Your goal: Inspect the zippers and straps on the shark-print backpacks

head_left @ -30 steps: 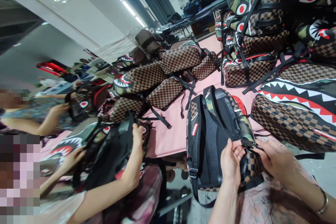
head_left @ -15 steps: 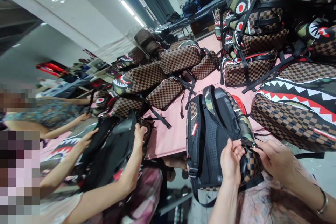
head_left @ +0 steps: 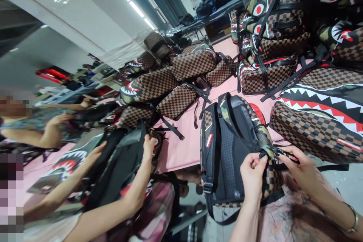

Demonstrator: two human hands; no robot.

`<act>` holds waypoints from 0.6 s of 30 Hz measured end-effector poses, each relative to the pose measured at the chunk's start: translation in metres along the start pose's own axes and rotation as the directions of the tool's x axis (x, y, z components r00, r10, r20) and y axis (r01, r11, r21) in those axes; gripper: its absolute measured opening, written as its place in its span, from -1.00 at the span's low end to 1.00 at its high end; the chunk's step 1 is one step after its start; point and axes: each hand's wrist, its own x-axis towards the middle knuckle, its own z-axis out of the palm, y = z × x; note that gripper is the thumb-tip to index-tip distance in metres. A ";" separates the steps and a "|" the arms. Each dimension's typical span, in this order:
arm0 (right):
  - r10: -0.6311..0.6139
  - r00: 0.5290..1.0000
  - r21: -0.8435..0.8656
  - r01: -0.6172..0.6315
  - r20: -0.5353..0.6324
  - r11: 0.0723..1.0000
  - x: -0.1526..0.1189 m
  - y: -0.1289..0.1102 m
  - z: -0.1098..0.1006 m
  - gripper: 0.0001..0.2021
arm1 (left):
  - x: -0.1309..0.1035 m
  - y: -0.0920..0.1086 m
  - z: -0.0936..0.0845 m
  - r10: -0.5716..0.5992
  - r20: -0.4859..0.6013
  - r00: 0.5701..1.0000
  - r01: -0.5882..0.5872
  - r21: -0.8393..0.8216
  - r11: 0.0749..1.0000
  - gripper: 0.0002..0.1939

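- The black-backed backpack with camouflage and brown-and-black checkered sides (head_left: 227,159) leans at the near edge of the pink table (head_left: 181,151), its lower part toward the person's pink patterned clothing (head_left: 279,221); its inside is hidden.
- The left hand (head_left: 252,172) has its fingertips pinched together on a narrow black strap (head_left: 263,154) at this backpack's right side.
- The right hand (head_left: 302,168) holds a small black-and-red tool (head_left: 290,155) in closed fingers just beside the strap; its exact form is unclear.
- To the right lies a large checkered backpack with a red-and-white shark mouth (head_left: 320,115); its contents cannot be seen.
- Behind it, camouflage and checkered backpacks (head_left: 272,45) are piled on one another.
- More brown checkered bags (head_left: 177,100) lie across the table, their insides hidden.
- At left, a co-worker's hand (head_left: 149,146) grips another black-backed backpack (head_left: 121,162).
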 end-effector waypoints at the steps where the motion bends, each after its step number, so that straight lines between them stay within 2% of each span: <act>1: 0.005 1.000 0.000 -0.005 0.018 1.000 0.000 0.001 0.000 -0.85 | -0.001 0.001 -0.001 -0.009 0.019 1.000 0.009 -0.001 1.000 -0.74; 6: -0.070 0.988 0.018 0.068 0.135 0.998 -0.001 0.003 -0.003 -0.83 | 0.001 0.006 -0.007 -0.042 0.094 0.995 0.051 -0.098 0.994 -0.79; 10: -0.137 0.984 -0.043 0.143 0.114 0.989 -0.003 0.001 -0.004 -0.85 | 0.005 0.005 -0.011 -0.082 0.136 0.987 0.108 -0.196 0.975 -0.78; 14: -0.228 0.966 -0.080 0.239 0.124 0.968 -0.003 -0.004 -0.002 -0.86 | 0.003 0.003 -0.012 -0.064 0.151 0.987 0.094 -0.199 0.975 -0.80; 18: -0.256 0.956 -0.120 0.273 0.144 0.954 0.000 -0.008 -0.001 -0.85 | 0.001 0.004 -0.011 -0.024 0.134 0.991 0.043 -0.143 0.989 -0.80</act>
